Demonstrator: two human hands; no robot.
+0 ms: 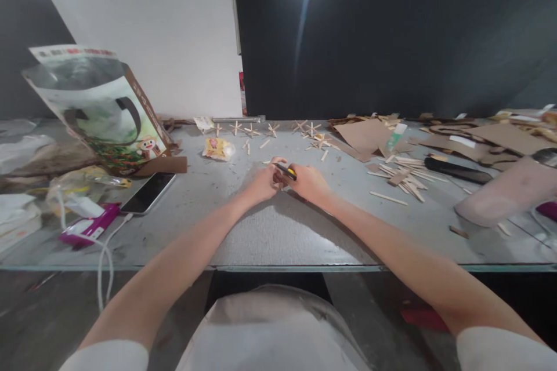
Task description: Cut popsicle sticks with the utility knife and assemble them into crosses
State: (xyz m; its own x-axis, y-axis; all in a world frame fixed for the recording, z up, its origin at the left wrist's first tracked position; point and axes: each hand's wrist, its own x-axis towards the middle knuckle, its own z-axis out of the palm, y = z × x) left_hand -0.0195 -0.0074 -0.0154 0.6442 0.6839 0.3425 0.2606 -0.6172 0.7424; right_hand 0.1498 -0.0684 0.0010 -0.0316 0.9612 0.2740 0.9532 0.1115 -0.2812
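At the middle of the table, my right hand [310, 184] is closed around a small black and yellow utility knife [287, 171], which points toward the left hand. Touching or nearly touching it, my left hand [262, 182] has its fingers curled; whatever they pinch is too small and blurred to name. Beyond the hands stand several star-shaped pieces of crossed wooden sticks [273, 129]. To the right of my right hand lies a heap of loose flat wooden sticks [404, 179], with a single stick [389, 198] in front of it.
On the left are a large printed bag [117, 122], a phone [148, 192] and a purple power strip [93, 225] with a white cable. A yellow snack packet [217, 149] lies behind my hands. Cardboard pieces [365, 134], a black-handled tool [456, 170] and a pinkish tumbler [505, 194] occupy the right.
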